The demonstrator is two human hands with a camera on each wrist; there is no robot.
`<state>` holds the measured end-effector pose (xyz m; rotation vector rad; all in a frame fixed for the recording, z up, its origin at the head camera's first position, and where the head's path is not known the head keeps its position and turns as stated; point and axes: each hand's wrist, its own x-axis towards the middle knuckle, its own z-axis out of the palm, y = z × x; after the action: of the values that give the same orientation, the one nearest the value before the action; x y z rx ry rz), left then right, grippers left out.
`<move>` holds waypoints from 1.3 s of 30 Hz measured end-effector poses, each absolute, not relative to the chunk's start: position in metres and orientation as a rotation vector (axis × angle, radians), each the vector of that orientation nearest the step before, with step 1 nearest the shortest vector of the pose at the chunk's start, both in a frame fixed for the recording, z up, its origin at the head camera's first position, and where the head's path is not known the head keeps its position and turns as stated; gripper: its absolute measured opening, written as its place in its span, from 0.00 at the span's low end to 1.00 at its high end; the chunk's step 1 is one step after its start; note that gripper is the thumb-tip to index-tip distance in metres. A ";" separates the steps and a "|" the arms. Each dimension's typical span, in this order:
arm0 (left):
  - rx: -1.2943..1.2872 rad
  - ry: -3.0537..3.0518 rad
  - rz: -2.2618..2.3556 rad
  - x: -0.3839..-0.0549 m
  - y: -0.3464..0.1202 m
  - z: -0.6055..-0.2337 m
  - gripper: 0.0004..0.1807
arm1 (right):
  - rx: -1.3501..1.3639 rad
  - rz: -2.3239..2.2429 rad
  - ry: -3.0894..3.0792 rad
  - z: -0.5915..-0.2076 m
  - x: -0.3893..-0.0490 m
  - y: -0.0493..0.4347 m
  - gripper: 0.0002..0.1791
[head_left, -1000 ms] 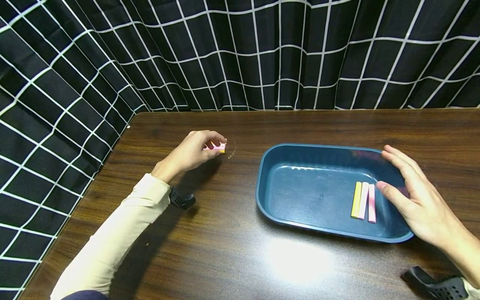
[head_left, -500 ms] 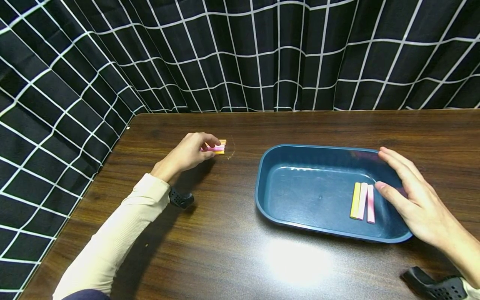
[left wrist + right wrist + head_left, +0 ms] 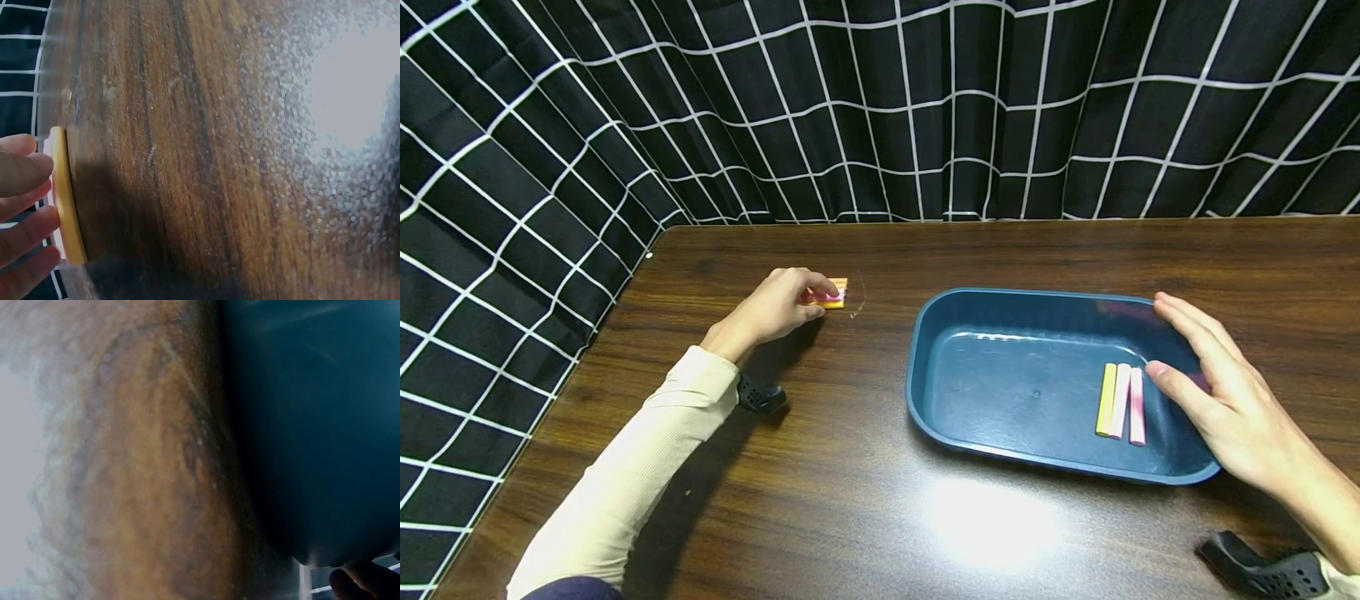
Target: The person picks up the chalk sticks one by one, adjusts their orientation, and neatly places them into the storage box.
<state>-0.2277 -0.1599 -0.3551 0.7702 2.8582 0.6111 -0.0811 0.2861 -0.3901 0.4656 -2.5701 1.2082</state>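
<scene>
In the head view my left hand [image 3: 767, 308] reaches over a small bundle of chalk-like sticks [image 3: 837, 301] at the back left of the table. Its bent fingertips touch the pink and white sticks, with the thumb low at the near side and a gap between. The left wrist view shows a yellow-orange stick [image 3: 69, 206] in front of the fingers [image 3: 31, 231]. My right hand [image 3: 1240, 408] rests at the right end of the blue tray [image 3: 1037, 458], fingers fairly straight along its rim. Inside lie a yellow stick [image 3: 1107, 400] and two pink ones [image 3: 1137, 407], side by side.
The brown wooden table [image 3: 820, 483] meets a black curtain with white grid lines [image 3: 910, 108] at the back and left. Bright glare lies on the table before the tray. A faint curved mark [image 3: 859, 302] sits just right of the bundle.
My left hand has slid slightly left along the bundle, baring more of its right end, an orange stick included. The bundle, the tray and my right hand keep their places.
</scene>
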 end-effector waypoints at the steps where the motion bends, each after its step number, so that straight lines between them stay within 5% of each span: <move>1: 0.767 2.861 0.603 -0.228 -0.160 -0.355 0.14 | 0.467 1.209 -2.567 -0.390 -0.081 0.286 0.35; 39: 0.815 2.778 0.507 -0.226 -0.167 -0.359 0.12 | 0.432 1.224 -2.587 -0.391 -0.082 0.287 0.36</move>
<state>-0.2259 -0.1675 -0.3589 0.8152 2.7784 0.5068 -0.0816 0.2872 -0.3910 0.4318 -2.5866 1.2235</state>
